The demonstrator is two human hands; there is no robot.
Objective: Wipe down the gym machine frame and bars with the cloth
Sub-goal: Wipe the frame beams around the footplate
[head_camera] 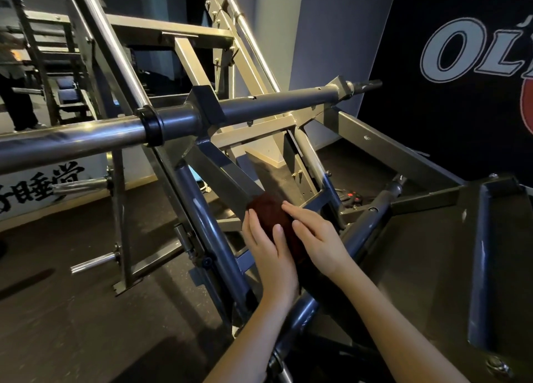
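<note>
A dark red cloth (271,212) lies on a slanted flat bar of the grey gym machine frame (219,175), low in the middle of the view. My left hand (272,251) presses on the cloth's left side with straight fingers. My right hand (313,234) lies flat across its right side, fingers pointing up-left. The lower part of the cloth is hidden between the two hands. A thick round bar (268,105) crosses above them.
A long steel bar (72,140) runs in from the left at chest height. Short weight pegs (95,263) stick out at lower left. A large grey footplate (432,238) fills the right. A dark banner (461,65) hangs behind. A person's legs (17,94) stand far left.
</note>
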